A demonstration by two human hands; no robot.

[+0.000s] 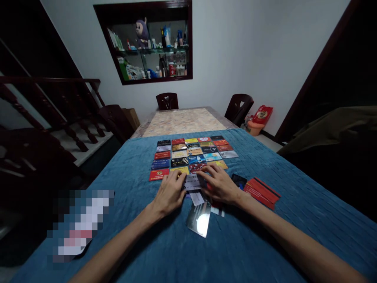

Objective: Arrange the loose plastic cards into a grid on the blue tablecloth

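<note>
Between my two hands is a silver-grey plastic card [193, 182], pinched at its left end by my left hand [171, 190] and at its right end by my right hand [220, 184]. Under and just in front of it lies a loose pile of cards, with a shiny grey card [199, 220] nearest me and a small pale card [197, 198] above that. Beyond my hands, several cards lie in neat rows, among them a red card [159, 174] at the near left corner. Red cards [262, 192] and a black card [238, 180] lie right of my right hand.
A blue cloth [132, 243] covers the near part of the table, and the patterned tabletop [182, 121] shows beyond it. A blurred-out flat object [85, 224] lies at left. Chairs [167, 101] stand around the far end; a wooden railing [59, 114] is at left.
</note>
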